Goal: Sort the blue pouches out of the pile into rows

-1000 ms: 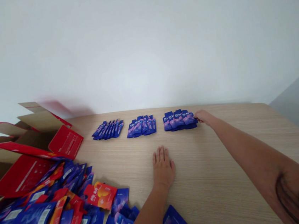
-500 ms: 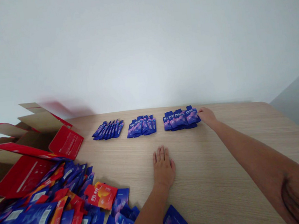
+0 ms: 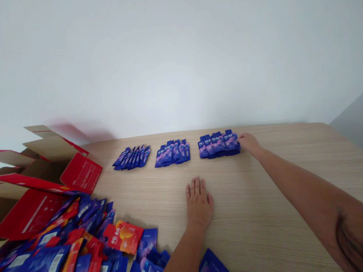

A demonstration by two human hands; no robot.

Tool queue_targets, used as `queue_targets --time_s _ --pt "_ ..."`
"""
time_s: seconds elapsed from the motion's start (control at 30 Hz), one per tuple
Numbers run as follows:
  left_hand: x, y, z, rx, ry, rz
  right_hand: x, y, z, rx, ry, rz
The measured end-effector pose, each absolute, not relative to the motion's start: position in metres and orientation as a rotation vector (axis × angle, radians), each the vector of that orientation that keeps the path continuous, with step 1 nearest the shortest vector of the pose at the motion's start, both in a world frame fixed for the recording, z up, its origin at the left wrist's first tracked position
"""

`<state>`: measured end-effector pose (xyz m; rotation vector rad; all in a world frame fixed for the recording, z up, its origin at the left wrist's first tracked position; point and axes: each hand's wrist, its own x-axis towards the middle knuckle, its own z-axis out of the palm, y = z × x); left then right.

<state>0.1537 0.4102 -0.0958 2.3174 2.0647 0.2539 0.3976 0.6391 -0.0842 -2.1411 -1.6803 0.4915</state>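
Note:
Near the middle of the table my left hand (image 3: pixel 199 205) lies flat, palm down, fingers stretched out, holding nothing. My right hand (image 3: pixel 249 143) reaches to the far side, its fingertips pinched at the right edge of a blue sachet (image 3: pixel 230 141). That sachet is the rightmost in an overlapping row of blue sachets (image 3: pixel 213 143) printed with pinkish-purple round shapes. To its left lie two more overlapping groups, a middle group (image 3: pixel 172 153) and a left group (image 3: pixel 132 157). One loose blue sachet (image 3: pixel 212 269) rests beside my left forearm.
A large pile of blue and red sachets (image 3: pixel 74 259) covers the near left, with a red-and-orange sachet (image 3: pixel 124 237) on its edge. Open red cardboard boxes (image 3: pixel 82 174) lie behind it. A white wall (image 3: pixel 174 67) borders the wooden table (image 3: pixel 290 219) at the back.
My right hand has shifted slightly left, and the rightmost blue sachet has slid closer onto its row. My left hand has stayed flat in place.

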Motion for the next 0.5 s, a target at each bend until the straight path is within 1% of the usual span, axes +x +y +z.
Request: queue_targets --time_s 0.5 --pt "0.154 0.410 -0.093 2.303 2.065 0.223 0.400 0.615 -0.069 -2.149 -1.652 0.614"
